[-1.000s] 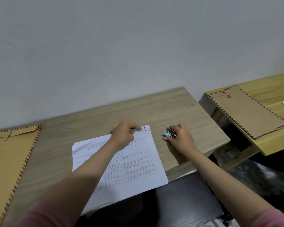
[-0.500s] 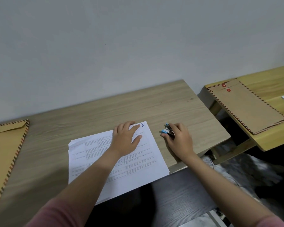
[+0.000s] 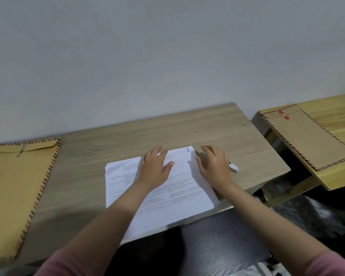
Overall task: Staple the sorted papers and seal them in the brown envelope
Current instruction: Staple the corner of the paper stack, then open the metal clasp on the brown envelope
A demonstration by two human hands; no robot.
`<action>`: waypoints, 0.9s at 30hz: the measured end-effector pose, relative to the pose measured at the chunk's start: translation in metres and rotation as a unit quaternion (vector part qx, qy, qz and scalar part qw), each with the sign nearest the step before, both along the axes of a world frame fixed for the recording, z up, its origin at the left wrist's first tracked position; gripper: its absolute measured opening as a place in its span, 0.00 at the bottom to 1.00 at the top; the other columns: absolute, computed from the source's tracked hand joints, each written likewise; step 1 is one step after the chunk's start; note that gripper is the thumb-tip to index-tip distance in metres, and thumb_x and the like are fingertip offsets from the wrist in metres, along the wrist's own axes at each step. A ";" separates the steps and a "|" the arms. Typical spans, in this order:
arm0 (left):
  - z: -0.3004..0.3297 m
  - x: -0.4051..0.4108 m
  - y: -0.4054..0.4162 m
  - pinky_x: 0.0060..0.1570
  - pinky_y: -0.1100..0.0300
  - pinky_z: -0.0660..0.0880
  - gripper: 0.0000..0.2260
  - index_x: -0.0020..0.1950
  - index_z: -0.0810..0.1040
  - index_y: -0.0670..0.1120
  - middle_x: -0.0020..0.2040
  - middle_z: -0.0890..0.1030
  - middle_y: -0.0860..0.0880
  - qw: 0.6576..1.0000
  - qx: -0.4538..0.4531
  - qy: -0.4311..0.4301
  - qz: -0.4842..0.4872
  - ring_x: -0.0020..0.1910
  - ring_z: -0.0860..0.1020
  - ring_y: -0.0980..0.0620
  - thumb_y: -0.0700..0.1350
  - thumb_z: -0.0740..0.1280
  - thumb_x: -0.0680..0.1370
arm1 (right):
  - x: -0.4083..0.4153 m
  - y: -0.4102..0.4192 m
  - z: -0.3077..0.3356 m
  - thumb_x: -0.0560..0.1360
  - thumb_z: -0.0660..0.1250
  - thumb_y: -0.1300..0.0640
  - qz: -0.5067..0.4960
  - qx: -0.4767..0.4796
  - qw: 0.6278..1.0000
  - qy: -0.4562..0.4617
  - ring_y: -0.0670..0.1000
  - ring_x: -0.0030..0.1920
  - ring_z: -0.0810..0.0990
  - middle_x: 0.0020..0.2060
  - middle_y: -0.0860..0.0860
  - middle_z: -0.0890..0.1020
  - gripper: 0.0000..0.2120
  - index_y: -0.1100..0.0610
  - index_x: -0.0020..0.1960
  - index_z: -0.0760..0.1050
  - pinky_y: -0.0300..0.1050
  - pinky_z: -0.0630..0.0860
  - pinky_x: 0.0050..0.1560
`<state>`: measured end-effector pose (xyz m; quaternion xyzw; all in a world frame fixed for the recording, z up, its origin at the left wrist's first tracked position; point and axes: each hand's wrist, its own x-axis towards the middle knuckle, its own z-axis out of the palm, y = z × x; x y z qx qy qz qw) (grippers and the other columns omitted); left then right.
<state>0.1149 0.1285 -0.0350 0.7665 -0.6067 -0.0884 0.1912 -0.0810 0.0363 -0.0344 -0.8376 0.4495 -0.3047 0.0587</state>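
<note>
White printed paper stack (image 3: pixel 179 198) lies flat at worktop (image 3: pixel 112 148) near edge, long axis near-left to far-right, "1" at far-right corner. Left hand (image 3: pixel 154 169) pressed on it, fingers straight; right hand (image 3: pixel 213 166) relaxed at right edge. Stapler (image 3: pixel 233 167) just right. Brown envelope (image 3: pixel 16 186) far left.

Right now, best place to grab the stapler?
Only the stapler's white end shows, poking out from behind the right hand on the desk. Likely best: come from above and pinch across its narrow sides near that exposed end, since it lies flat. The rest is hidden.
</note>
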 end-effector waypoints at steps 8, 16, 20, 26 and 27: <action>0.026 0.110 0.105 0.68 0.48 0.61 0.23 0.71 0.68 0.45 0.72 0.66 0.43 0.990 -0.029 0.025 0.138 0.71 0.63 0.42 0.52 0.62 0.78 | 0.146 0.077 0.013 0.69 0.69 0.59 0.175 0.007 0.985 0.004 0.58 0.47 0.81 0.47 0.56 0.82 0.14 0.61 0.54 0.77 0.50 0.78 0.46; 0.027 0.254 0.260 0.69 0.44 0.61 0.30 0.73 0.63 0.49 0.73 0.64 0.45 0.957 0.049 -0.018 0.286 0.71 0.62 0.44 0.63 0.60 0.75 | 0.317 0.200 0.025 0.73 0.62 0.54 0.320 0.086 0.943 0.038 0.57 0.53 0.76 0.54 0.56 0.79 0.17 0.58 0.59 0.73 0.50 0.73 0.53; 0.014 0.298 0.317 0.70 0.37 0.52 0.48 0.77 0.48 0.50 0.79 0.47 0.45 0.929 0.206 0.015 0.307 0.76 0.49 0.42 0.77 0.55 0.67 | 0.383 0.234 0.016 0.75 0.62 0.50 0.321 0.128 0.933 0.099 0.56 0.65 0.69 0.65 0.54 0.72 0.24 0.56 0.68 0.66 0.53 0.66 0.67; 0.023 0.362 0.364 0.71 0.35 0.47 0.51 0.77 0.42 0.56 0.77 0.34 0.52 0.933 0.309 0.078 0.169 0.76 0.38 0.45 0.70 0.69 0.65 | 0.425 0.244 0.015 0.73 0.63 0.54 0.237 0.106 0.953 0.156 0.55 0.67 0.67 0.66 0.53 0.71 0.23 0.55 0.67 0.66 0.55 0.60 0.68; 0.025 0.371 0.369 0.70 0.35 0.47 0.51 0.76 0.43 0.58 0.77 0.34 0.53 0.933 0.319 0.076 0.146 0.76 0.38 0.45 0.67 0.71 0.65 | 0.427 0.242 0.013 0.73 0.62 0.54 0.217 0.114 0.957 0.154 0.56 0.66 0.68 0.65 0.53 0.72 0.22 0.55 0.66 0.67 0.55 0.62 0.68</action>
